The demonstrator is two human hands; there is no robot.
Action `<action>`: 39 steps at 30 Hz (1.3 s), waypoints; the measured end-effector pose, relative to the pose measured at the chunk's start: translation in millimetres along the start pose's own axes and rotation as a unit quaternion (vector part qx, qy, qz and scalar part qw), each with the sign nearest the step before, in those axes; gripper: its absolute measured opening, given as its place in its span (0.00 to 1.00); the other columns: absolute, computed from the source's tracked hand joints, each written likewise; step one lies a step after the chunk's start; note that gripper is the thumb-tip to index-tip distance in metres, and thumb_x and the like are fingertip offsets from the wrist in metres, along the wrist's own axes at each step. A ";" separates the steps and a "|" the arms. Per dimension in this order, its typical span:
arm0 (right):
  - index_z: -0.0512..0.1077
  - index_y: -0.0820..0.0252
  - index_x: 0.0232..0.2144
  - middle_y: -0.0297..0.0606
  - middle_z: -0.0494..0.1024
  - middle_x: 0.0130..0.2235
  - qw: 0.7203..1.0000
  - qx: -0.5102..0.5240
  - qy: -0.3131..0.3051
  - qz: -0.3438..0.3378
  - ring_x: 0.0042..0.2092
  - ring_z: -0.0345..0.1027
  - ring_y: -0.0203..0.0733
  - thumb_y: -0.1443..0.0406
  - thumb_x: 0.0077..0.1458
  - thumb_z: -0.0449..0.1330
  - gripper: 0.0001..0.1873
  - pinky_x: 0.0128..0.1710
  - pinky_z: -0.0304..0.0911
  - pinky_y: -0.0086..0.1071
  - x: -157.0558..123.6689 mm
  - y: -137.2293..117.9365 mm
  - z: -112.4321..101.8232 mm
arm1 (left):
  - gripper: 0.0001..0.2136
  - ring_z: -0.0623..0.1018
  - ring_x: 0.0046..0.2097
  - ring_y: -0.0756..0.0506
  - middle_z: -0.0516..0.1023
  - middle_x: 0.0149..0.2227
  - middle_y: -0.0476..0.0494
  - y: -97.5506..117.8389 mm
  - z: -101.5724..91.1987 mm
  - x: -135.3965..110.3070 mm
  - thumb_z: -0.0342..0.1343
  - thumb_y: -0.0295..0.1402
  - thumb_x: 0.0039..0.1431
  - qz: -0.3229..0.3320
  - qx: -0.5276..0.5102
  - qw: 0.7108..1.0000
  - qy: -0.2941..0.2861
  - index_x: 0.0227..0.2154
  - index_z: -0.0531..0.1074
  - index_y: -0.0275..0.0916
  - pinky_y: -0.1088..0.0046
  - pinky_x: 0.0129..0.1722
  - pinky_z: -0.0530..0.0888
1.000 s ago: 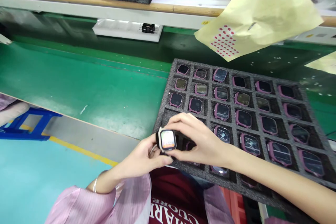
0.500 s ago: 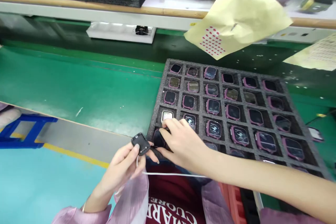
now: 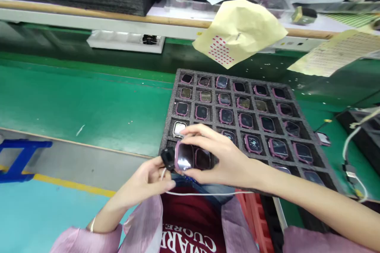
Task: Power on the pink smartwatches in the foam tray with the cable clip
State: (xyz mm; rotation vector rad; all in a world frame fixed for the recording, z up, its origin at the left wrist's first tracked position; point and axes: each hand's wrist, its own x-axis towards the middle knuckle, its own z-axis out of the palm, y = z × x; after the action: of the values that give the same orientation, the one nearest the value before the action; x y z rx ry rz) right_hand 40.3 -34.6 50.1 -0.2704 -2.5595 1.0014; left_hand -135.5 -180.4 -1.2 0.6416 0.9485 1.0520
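The right hand closes its fingers around a pink-rimmed smartwatch body, a rounded square with a glossy dark screen that catches the light; thumb below, forefinger arched over its top edge. Just left of those fingers, the left hand pinches a small black charging puck, matte and blocky, pressed against the watch's side; a thin white cable trails from under the left fingers across the lap. Behind the fingers lies a dark grey foam tray, coarse and spongy, cut into square cells; each cell holds a like watch, and the one just above the right fingertips shows a lit screen. The tray rests on a smooth green counter; a crumpled yellow sheet with red dots hangs beyond.
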 end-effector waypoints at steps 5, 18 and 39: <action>0.67 0.64 0.50 0.51 0.67 0.55 0.994 -0.075 -0.074 -0.026 0.53 0.62 0.53 0.67 0.55 0.62 0.20 0.52 0.61 0.47 -6.9 0.3 10.3 | 0.17 0.72 0.42 0.45 0.74 0.39 0.42 1.9 10.3 16.6 0.65 0.33 0.51 0.029 0.023 0.999 -0.013 0.43 0.72 0.35 0.70 0.43 0.68; 0.65 0.66 0.50 0.50 0.73 0.47 0.997 -0.045 -0.022 -0.060 0.46 0.68 0.50 0.67 0.59 0.58 0.17 0.45 0.66 0.44 -14.5 20.1 35.3 | 0.11 0.72 0.38 0.46 0.76 0.36 0.44 -10.1 19.0 20.3 0.56 0.36 0.59 0.068 0.103 0.988 0.093 0.39 0.73 0.33 0.74 0.39 0.68; 0.66 0.65 0.49 0.49 0.75 0.43 0.999 -0.034 -0.014 -0.035 0.44 0.69 0.50 0.60 0.59 0.61 0.19 0.44 0.65 0.44 -16.3 22.2 42.8 | 0.10 0.66 0.35 0.48 0.69 0.32 0.47 -17.7 17.4 20.1 0.54 0.37 0.60 0.062 0.123 0.985 0.103 0.35 0.69 0.33 0.74 0.37 0.65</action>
State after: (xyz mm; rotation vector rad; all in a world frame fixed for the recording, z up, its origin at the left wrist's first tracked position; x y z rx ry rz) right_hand 38.4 -49.7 1.6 -0.1863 -2.6117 0.9006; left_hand -108.8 -168.7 -14.2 0.8150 1.2440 1.1376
